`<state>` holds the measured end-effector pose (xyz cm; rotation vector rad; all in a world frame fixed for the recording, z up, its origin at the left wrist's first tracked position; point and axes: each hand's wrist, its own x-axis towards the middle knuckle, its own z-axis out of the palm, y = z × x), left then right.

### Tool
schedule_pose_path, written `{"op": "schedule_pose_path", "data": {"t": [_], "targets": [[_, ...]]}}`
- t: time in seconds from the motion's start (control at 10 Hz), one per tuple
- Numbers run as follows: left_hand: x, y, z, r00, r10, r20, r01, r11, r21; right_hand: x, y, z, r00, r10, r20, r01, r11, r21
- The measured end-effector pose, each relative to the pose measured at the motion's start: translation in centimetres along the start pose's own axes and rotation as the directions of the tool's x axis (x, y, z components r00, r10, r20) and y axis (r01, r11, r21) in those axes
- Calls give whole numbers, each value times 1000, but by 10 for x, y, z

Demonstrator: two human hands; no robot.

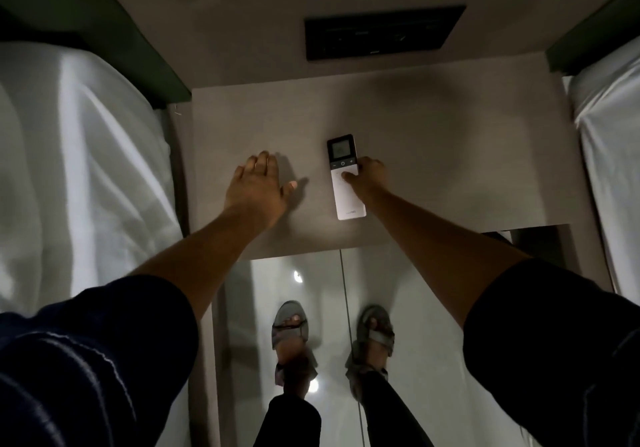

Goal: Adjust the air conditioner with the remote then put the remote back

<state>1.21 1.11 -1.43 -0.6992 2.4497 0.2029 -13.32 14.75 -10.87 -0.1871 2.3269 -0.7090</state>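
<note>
A slim white remote (347, 197) with a dark screen at its far end lies flat on the grey nightstand (450, 169). My right hand (369, 178) is closed around the remote's right edge, thumb resting on its buttons just below the screen. My left hand (258, 186) lies flat on the nightstand top to the left of the remote, fingers spread, holding nothing. No air conditioner appears in the head view.
A black switch panel (381, 32) is set in the wall behind the nightstand. Beds with white sheets flank it, one at the left (76, 169) and one at the right (609, 141). My sandalled feet (332, 335) stand on a glossy tiled floor below.
</note>
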Motion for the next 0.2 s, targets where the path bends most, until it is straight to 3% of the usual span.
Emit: {"op": "schedule_pose_path", "data": {"t": [0.2], "targets": [[-8, 7, -10, 999, 20, -39, -21, 1000, -20, -20, 6, -10, 997, -38, -64, 26, 983, -184]]}}
